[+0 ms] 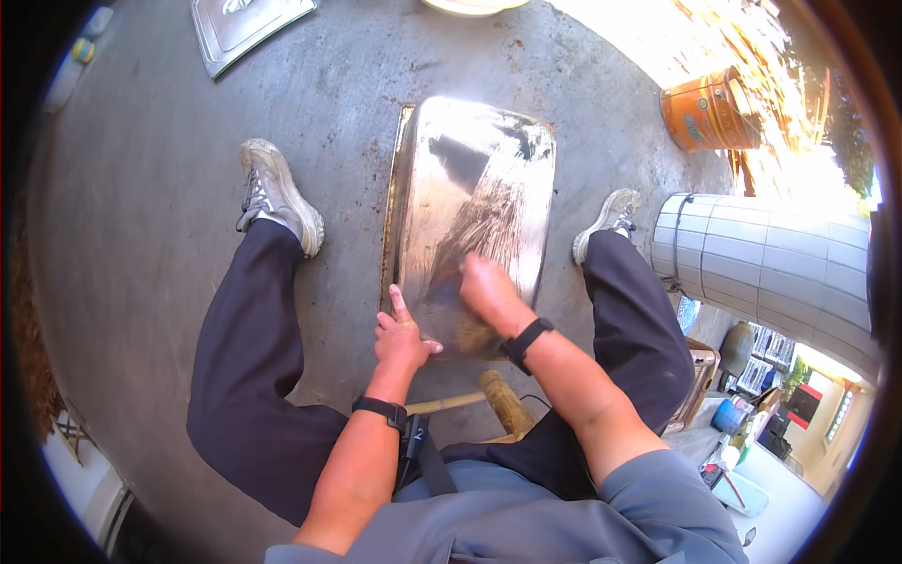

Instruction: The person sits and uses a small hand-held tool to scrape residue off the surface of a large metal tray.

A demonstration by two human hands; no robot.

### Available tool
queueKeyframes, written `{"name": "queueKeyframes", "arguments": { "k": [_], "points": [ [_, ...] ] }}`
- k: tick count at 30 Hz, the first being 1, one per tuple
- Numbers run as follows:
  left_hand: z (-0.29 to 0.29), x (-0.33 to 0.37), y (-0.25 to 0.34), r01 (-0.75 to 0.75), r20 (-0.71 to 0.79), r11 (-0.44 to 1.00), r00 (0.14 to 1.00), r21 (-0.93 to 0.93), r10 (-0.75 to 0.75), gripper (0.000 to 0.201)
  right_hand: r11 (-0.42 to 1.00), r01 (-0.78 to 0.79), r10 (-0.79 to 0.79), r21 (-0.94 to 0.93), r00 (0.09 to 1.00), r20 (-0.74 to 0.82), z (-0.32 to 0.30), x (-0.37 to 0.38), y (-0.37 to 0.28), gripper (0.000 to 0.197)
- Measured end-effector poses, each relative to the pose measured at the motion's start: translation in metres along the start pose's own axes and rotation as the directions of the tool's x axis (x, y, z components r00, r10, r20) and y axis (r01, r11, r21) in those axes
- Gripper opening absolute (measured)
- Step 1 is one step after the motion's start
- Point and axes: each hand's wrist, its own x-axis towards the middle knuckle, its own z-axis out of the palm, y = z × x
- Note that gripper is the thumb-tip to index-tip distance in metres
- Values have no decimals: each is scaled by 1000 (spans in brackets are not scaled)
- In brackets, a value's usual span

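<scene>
Between my feet a shiny rectangular metal pan (434, 226) lies bottom up on the floor. Dark, streaky smears (489, 211) cover part of its face, along with a darker patch toward its near end. My right hand (490, 293) is closed in a fist over the near half of the pan; whatever it may grip is hidden beneath the fingers. At the pan's near left corner rests my left hand (402, 340), its index finger and thumb stretched apart, with nothing seen in it. A thin brown-edged board or sheet (391, 197) shows along the pan's left side.
A metal lid (249, 30) lies far left, and a pale basin's rim (474, 7) shows at the far edge. An orange bucket (709, 111) stands far right, beside a white-tiled column (761, 249). My shoes (277, 193) flank the pan; a bamboo piece (505, 404) is close to me.
</scene>
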Motion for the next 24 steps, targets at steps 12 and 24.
{"name": "queueKeyframes", "arguments": {
  "k": [12,24],
  "points": [
    [0,0,4,-35,-5,999,999,-29,35,137,997,-54,61,58,991,-121,-16,25,20,12],
    [-3,-2,4,-29,14,999,999,-40,29,139,994,35,-17,101,985,-174,-4,15,12,10]
  ]
}}
